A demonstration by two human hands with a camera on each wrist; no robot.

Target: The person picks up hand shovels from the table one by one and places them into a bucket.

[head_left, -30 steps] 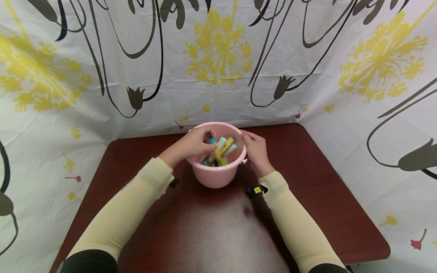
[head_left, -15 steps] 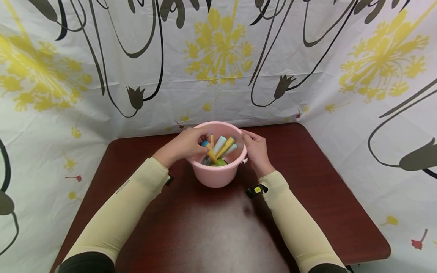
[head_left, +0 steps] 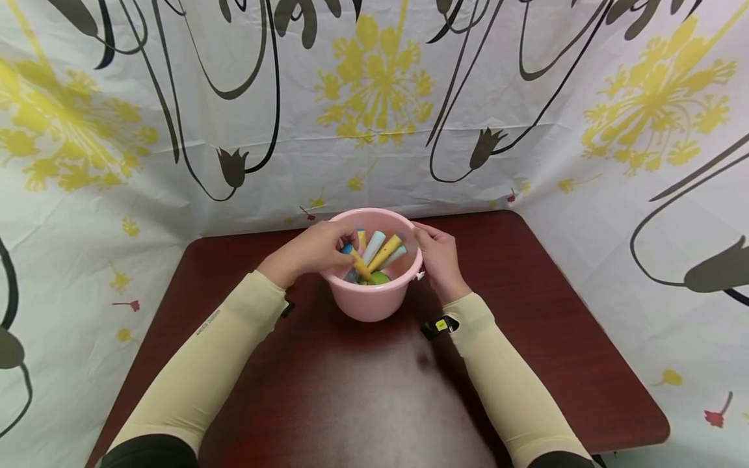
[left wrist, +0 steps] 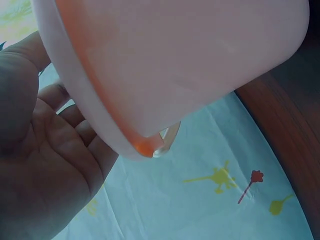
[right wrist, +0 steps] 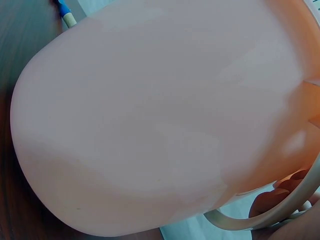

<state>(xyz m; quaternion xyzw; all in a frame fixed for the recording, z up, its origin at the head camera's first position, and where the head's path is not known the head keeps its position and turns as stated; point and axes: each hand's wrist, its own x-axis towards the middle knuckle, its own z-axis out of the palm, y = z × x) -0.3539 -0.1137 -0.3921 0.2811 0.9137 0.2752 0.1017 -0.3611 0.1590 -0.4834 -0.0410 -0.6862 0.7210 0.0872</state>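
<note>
A pink bucket [head_left: 370,302] stands at the far side of the table, holding several stick-shaped pieces. My left hand [head_left: 310,250] reaches over its left rim and pinches a yellow stick with a blue end [head_left: 361,265]. Also inside are another yellow stick [head_left: 385,252], a pale blue stick [head_left: 374,247] and a green piece [head_left: 379,278]. With thumb and fingers, my right hand [head_left: 437,260] grips the right rim. In the left wrist view the bucket wall [left wrist: 185,60] hides the left fingertips. Right fingers [right wrist: 270,200] show behind the white handle [right wrist: 270,220] in the right wrist view.
The dark red-brown table [head_left: 351,403] has rounded corners. A white cloth [head_left: 374,175] with grey and yellow plant prints hangs behind the table and along both sides. A small blue and cream object [right wrist: 65,12] shows past the bucket in the right wrist view.
My left hand has moved slightly left with the blue-ended yellow stick, which now tilts left. The sticks beside it shifted a little. My right hand has stayed on the rim.
</note>
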